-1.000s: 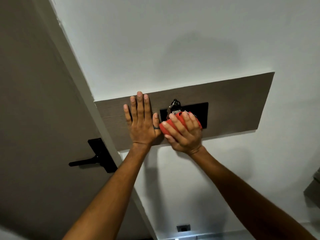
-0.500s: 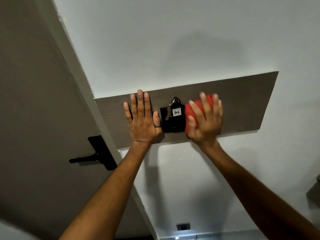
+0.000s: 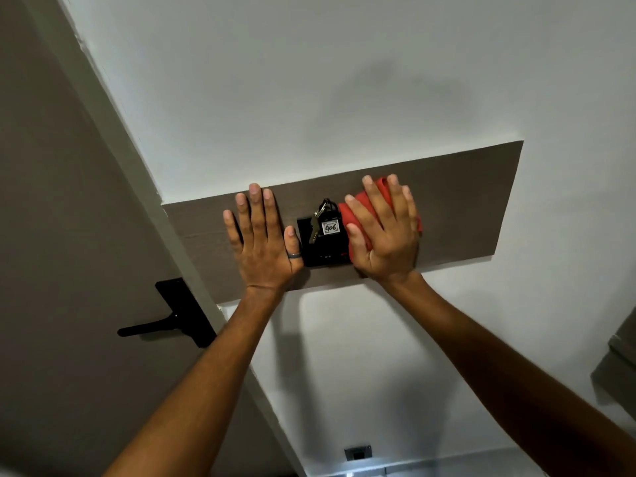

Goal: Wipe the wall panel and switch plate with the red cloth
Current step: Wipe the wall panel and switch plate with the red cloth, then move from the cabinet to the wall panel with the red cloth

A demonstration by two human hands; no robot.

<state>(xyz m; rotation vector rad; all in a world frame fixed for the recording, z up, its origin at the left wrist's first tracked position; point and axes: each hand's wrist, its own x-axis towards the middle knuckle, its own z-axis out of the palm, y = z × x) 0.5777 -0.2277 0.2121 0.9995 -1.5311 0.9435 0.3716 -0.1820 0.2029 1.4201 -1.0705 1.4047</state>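
A long grey-brown wall panel (image 3: 464, 208) runs across the white wall. A black switch plate (image 3: 318, 251) is set in its middle, with a key and a white tag marked 406 (image 3: 328, 227) hanging on it. My right hand (image 3: 385, 235) presses the red cloth (image 3: 351, 211) flat on the right part of the plate and the panel beside it. My left hand (image 3: 260, 242) lies flat on the panel just left of the plate, fingers spread, a ring on the thumb.
A brown door (image 3: 69, 235) with a black lever handle (image 3: 165, 320) stands to the left, past the white frame. A small socket (image 3: 358, 452) sits low on the wall. A grey object's edge (image 3: 619, 359) shows at the right.
My right hand has slid the red cloth from the plate's lower middle rightward and up, uncovering the key tag. In the last half second it barely moved. The left hand stayed put.
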